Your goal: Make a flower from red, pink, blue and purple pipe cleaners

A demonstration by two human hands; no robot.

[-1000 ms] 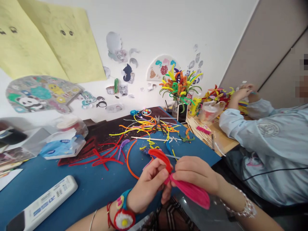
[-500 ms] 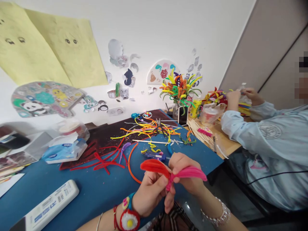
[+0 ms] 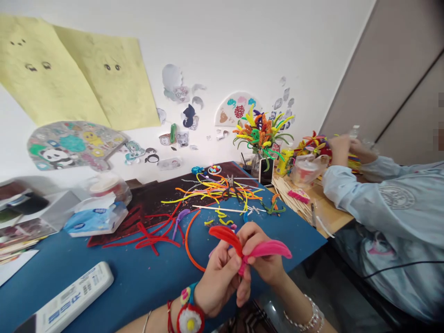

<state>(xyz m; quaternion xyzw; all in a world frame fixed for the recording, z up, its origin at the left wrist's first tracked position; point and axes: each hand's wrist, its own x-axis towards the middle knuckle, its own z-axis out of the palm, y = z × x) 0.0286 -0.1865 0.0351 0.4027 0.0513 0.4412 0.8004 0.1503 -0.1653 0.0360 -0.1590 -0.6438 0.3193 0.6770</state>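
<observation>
Between my two hands, low in the middle of the head view, are two fuzzy petals made of pipe cleaners. My left hand (image 3: 222, 273) pinches around the base of the red petal (image 3: 226, 235), which points up and left. The pink petal (image 3: 272, 249) sticks out to the right, and the fingers of my right hand (image 3: 262, 252) close on its inner end. Both petals meet at a small pink twist (image 3: 243, 267) between my fingertips. Partly hidden behind my hands lie a blue tool and short yellow curls (image 3: 225, 217) of pipe cleaner.
Loose red pipe cleaners (image 3: 149, 238), an orange strand (image 3: 189, 240) and pliers (image 3: 231, 185) in a multicoloured pile lie on the blue mat. A white box (image 3: 76, 296) is at lower left, a tissue pack (image 3: 97, 217) behind. A co-worker's sleeve (image 3: 357, 180) is at right, near a flower vase (image 3: 255, 162).
The petals now tilt differently: the red one points more upward, and the pink one has swung slightly. My hands have stayed together, fingers still pinching. The view has shifted a little.
</observation>
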